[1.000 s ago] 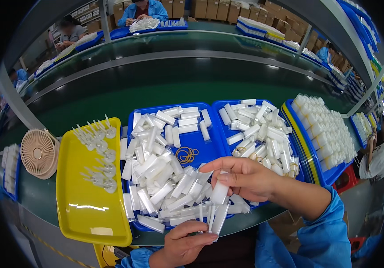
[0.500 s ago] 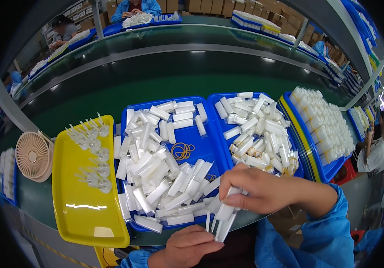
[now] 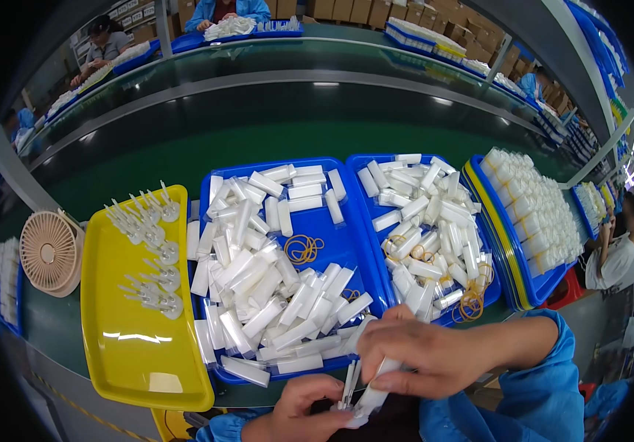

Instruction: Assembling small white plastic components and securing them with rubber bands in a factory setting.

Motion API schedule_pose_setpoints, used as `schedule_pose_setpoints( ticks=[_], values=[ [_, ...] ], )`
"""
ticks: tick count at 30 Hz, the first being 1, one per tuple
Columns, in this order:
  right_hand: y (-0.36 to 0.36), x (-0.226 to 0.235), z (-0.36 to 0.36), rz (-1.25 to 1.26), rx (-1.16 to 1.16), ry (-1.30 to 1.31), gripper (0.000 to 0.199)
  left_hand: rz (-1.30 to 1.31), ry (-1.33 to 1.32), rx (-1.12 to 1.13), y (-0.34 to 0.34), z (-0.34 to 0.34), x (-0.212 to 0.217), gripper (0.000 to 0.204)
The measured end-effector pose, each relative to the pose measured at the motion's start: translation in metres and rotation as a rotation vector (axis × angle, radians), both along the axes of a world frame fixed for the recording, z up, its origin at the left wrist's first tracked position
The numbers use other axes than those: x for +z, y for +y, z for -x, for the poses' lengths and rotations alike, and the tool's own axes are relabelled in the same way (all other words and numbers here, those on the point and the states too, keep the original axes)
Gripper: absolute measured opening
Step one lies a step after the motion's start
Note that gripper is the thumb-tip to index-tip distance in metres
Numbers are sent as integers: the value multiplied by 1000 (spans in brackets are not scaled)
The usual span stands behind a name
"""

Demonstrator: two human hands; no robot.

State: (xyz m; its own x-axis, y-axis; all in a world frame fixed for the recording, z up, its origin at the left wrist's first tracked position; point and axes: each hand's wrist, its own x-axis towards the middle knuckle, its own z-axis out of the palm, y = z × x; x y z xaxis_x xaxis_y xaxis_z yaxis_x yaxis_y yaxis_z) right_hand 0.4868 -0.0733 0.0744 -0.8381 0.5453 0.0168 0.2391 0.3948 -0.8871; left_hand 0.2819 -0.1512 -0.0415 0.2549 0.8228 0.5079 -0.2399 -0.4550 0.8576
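At the near edge, my left hand [image 3: 306, 411] is closed on a white pronged piece [image 3: 351, 384] whose thin stems point upward. My right hand [image 3: 424, 352] comes from the right and pinches a white oblong piece [image 3: 388, 366] close above it. Where the two pieces meet is partly hidden by my fingers. Beyond my hands, a blue tray [image 3: 343, 247] holds a heap of white oblong pieces in clear sleeves [image 3: 258, 283]. Rubber bands [image 3: 302, 249] lie in that tray. On the left, a yellow tray [image 3: 136, 372] carries several white pieces with upright stems [image 3: 156, 239].
A second blue tray [image 3: 372, 214] with more white pieces and rubber bands [image 3: 472, 303] stands right of the first. Stacked trays [image 3: 545, 283] bear banded white bundles [image 3: 534, 206]. A pink fan [image 3: 51, 250] is at far left. Co-workers sit across the green conveyor belt [image 3: 273, 121].
My right hand has moved down and slightly right, bringing the white oblong piece lower beside the pronged piece. My left hand's fingers have shifted around the pronged piece.
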Motion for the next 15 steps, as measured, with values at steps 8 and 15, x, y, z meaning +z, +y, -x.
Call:
schedule_pose_setpoints(
  ticks=[8,15],
  values=[
    [33,-30,15,-20,-36,1,21,27,118,112,14,22,17,27],
    [171,-56,1,-1135,-19,-770,19,-72,106,142,25,19,36,24]
  ],
)
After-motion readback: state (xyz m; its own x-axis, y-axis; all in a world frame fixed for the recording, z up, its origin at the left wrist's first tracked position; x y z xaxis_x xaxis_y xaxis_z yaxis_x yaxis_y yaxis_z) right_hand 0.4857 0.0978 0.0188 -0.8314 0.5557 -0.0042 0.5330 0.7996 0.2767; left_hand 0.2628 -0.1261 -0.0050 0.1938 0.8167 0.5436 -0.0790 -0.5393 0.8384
